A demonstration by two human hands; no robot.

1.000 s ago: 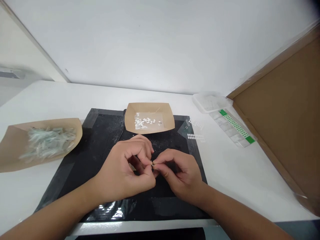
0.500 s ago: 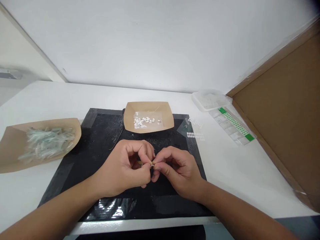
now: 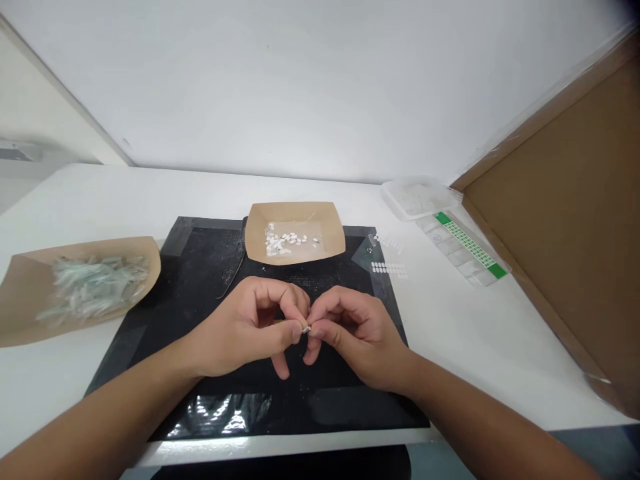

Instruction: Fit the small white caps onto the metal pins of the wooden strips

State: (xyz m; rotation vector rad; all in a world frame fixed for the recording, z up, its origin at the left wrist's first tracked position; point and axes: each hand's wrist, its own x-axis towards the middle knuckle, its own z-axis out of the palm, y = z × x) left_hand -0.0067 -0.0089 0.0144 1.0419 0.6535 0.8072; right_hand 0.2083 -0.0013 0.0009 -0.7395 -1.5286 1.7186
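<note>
My left hand and my right hand meet over the black mat. Between their fingertips is a tiny whitish piece, which both hands pinch; its details are too small to tell. Just behind the hands, a brown paper tray holds small white pieces on a clear sheet. A sheet of small white oval stickers lies over the mat's right edge.
At the left, another brown tray holds many clear, greenish slips. A clear plastic container and a green-striped strip of clear packets lie back right. A cardboard box stands at the far right.
The lower fingers of my left hand have spread down and away from its thumb. Both hands still meet at the small piece, which shows more between the fingertips. The view has shifted slightly.
</note>
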